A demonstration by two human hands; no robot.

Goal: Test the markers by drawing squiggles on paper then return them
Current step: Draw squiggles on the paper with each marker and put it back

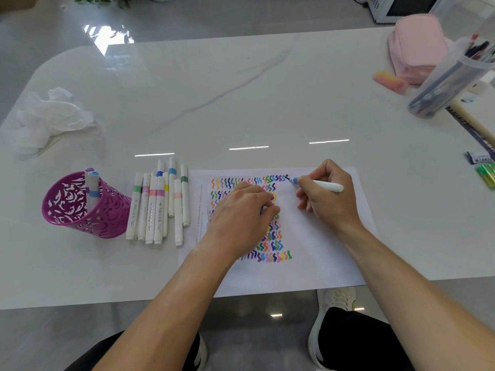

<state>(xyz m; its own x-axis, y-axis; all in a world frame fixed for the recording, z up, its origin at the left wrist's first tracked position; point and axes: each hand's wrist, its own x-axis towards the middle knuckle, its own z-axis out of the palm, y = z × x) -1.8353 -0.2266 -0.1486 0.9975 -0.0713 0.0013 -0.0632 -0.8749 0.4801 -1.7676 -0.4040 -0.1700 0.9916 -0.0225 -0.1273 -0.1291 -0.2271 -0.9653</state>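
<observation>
A white sheet of paper (321,236) lies at the table's front edge, covered with rows of coloured squiggles (273,245). My right hand (326,194) grips a white marker with a blue band (325,185), its tip touching the paper at the right end of the top row. My left hand (241,212) rests on the squiggles with fingers curled, seemingly pinching a small dark thing, perhaps the cap. Several white markers (158,204) lie side by side left of the paper. A purple cut-out holder (77,210) stands further left with two markers inside.
Crumpled white tissue (48,116) lies at the far left. At the back right sit a pink pouch (417,46), a pink eraser (389,80) and a clear cup of pens (450,79). Small packets (484,167) lie at the right edge.
</observation>
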